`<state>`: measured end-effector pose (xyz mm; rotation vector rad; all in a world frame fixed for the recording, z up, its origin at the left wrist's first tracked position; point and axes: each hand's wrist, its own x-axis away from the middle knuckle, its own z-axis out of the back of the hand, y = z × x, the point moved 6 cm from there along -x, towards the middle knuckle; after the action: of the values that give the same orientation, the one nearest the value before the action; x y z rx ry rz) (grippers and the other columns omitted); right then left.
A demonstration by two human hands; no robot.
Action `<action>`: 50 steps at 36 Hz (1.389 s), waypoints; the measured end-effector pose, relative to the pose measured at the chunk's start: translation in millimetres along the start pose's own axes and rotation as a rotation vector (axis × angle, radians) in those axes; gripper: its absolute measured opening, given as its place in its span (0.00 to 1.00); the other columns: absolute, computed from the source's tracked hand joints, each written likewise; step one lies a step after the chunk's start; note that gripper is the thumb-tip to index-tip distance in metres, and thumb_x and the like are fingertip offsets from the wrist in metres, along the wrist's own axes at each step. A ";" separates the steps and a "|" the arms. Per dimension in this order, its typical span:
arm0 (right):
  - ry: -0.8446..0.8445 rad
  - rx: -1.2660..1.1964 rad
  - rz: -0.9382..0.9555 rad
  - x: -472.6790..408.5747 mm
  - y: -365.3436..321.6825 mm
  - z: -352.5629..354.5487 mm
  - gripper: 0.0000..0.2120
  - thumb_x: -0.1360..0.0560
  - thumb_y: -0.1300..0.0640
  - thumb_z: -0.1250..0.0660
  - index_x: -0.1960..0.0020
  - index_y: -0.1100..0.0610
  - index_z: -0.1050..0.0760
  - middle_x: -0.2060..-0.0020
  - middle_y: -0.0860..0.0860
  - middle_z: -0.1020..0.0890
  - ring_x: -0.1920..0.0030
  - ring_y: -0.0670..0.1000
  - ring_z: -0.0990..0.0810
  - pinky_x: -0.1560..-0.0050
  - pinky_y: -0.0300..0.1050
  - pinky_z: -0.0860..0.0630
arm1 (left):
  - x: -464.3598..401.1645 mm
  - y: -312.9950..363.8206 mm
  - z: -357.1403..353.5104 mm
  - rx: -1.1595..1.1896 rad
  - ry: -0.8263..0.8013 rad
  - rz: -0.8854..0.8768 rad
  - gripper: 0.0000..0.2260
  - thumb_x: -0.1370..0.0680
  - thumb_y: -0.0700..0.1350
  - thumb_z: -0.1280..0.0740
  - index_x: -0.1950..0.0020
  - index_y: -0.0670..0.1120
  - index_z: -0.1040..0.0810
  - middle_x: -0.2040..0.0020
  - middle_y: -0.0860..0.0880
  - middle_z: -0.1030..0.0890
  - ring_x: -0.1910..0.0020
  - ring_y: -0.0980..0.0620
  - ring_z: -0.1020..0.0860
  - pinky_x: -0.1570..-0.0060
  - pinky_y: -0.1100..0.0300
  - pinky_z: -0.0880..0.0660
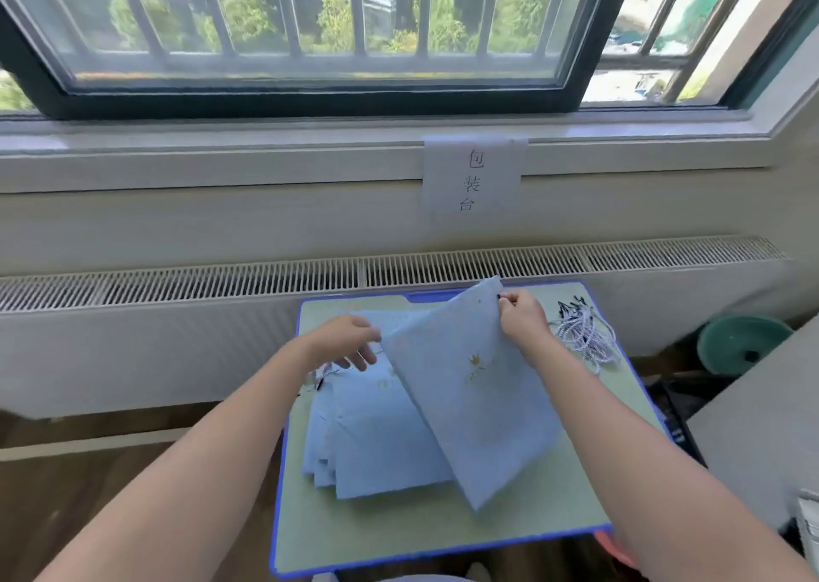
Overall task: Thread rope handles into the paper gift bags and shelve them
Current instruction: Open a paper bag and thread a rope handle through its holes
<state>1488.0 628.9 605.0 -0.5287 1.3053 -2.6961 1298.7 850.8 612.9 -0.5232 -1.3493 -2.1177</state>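
A flat light-blue paper gift bag (465, 386) with a small gold print is lifted and tilted over a stack of several similar blue bags (372, 444). My right hand (520, 315) pinches a dark rope tip at the bag's top right corner. At the bag's top left edge, my left hand (350, 342) holds the paper with curled fingers. A pile of white-and-black rope handles (585, 337) lies to the right of the bag. A loose rope end (321, 377) shows by the stack's left side.
The bags lie on a small green table with a blue rim (283, 493). A radiator grille (177, 284) and a window sill run behind it. A paper sign (472, 176) hangs from the sill. A green round object (740, 342) and a grey surface (762, 422) stand to the right.
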 end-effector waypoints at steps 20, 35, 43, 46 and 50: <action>0.010 -0.161 0.002 -4.3 -20.7 -19.1 0.09 0.17 0.57 0.44 0.42 0.59 0.29 0.48 0.54 0.22 0.48 0.55 0.24 0.45 0.52 0.26 | 14.0 38.2 43.7 -0.091 0.273 -0.153 0.10 0.19 0.41 0.41 0.57 0.42 0.24 0.68 0.48 0.29 0.72 0.51 0.35 0.74 0.62 0.36; -0.028 0.108 0.137 9.8 -19.2 28.5 0.06 0.17 0.56 0.46 0.45 0.55 0.31 0.57 0.48 0.26 0.58 0.48 0.28 0.62 0.45 0.34 | -11.4 93.3 -26.6 -0.650 0.127 -0.185 0.06 0.20 0.44 0.42 0.55 0.45 0.28 0.55 0.41 0.25 0.60 0.48 0.31 0.59 0.56 0.35; -0.022 0.085 0.139 19.1 2.0 55.0 0.06 0.17 0.56 0.44 0.46 0.56 0.29 0.52 0.50 0.24 0.51 0.52 0.26 0.55 0.46 0.32 | -20.1 144.6 -83.8 -0.504 0.228 -0.399 0.10 0.21 0.43 0.39 0.45 0.42 0.21 0.46 0.44 0.20 0.47 0.44 0.23 0.48 0.51 0.24; -0.019 0.094 0.149 22.1 5.7 58.0 0.05 0.18 0.58 0.43 0.49 0.56 0.30 0.53 0.50 0.23 0.51 0.53 0.25 0.53 0.47 0.31 | -23.0 152.9 -96.1 -0.548 0.260 -0.442 0.08 0.21 0.44 0.38 0.50 0.42 0.21 0.50 0.45 0.21 0.50 0.45 0.23 0.51 0.51 0.24; -0.004 0.083 0.147 25.3 6.8 60.6 0.05 0.18 0.58 0.43 0.49 0.55 0.29 0.52 0.51 0.23 0.50 0.54 0.24 0.52 0.48 0.30 | -22.5 159.7 -108.5 -0.497 0.258 -0.458 0.08 0.22 0.42 0.38 0.61 0.42 0.30 0.60 0.45 0.26 0.60 0.46 0.29 0.62 0.54 0.33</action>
<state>1485.1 573.8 641.1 -0.4125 1.1755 -2.6137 1416.8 705.1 664.1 -0.1157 -0.8460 -2.8042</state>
